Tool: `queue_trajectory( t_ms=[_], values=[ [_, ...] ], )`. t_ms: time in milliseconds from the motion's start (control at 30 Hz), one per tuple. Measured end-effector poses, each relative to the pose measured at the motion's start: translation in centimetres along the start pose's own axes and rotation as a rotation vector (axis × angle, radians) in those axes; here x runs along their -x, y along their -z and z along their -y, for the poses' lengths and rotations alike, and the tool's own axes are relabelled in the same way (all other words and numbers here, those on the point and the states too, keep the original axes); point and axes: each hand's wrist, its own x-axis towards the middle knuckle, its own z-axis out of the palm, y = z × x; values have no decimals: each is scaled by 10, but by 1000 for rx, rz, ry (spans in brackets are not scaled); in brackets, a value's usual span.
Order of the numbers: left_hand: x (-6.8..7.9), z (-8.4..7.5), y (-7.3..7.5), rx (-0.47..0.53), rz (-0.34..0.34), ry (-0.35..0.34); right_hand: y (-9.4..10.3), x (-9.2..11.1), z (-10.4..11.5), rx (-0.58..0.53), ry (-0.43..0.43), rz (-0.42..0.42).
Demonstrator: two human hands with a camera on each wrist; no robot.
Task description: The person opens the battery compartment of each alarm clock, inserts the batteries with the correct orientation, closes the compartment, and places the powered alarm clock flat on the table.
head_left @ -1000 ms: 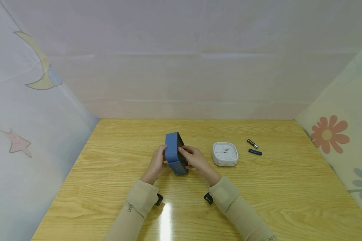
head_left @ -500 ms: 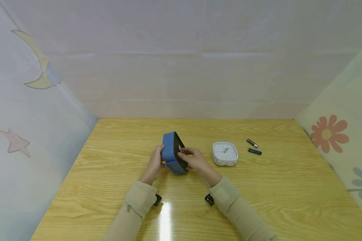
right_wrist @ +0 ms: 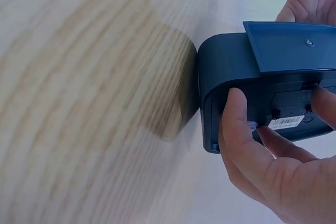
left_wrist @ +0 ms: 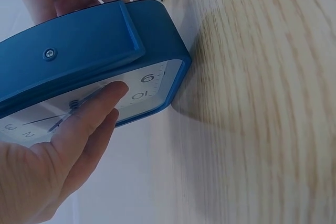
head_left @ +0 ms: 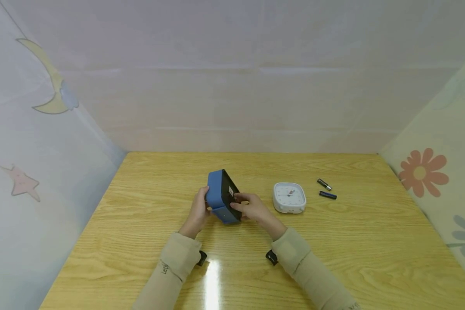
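Your left hand (head_left: pixel 195 215) gripped the blue clock (head_left: pixel 216 189), tilted just below the centre of the head view, fingers across its dial (left_wrist: pixel 152 85); your right hand (head_left: pixel 253 211) had fingers against its black back (right_wrist: pixel 260 97), pinching or not I couldn't tell; you seemed busy with that back, so the next move likely called for a firm left hold; right of centre on the tabletop (head_left: pixel 120 224) lay a white clock (head_left: pixel 289 200), then a black battery (head_left: pixel 324 184) and a blue battery (head_left: pixel 327 195).
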Motion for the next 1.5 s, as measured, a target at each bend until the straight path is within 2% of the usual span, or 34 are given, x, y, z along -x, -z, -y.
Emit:
queue_trajectory(
  t_ms=[267, 500, 700, 867, 967, 1167, 1500],
  values=[
    [0, 2, 4, 22, -7, -3, 0, 1, -1, 28, 21, 15],
    [1, 1, 6, 67, -14, 3, 0, 1, -3, 24, -7, 6],
    [1, -1, 9, 117, -18, -48, 0, -2, -4, 18, -22, 34],
    [1, -8, 13, 50, -2, -98, 1, -4, -6, 16, -44, 68],
    [1, -11, 15, 15, 3, -88, 2, -6, -7, -6, -78, 82],
    [1, -13, 18, -13, -2, -78, 2, -10, -7, -49, -157, 55],
    [1, -13, 20, -32, 5, -90, 3, -20, -9, -68, -172, 68]
  ],
)
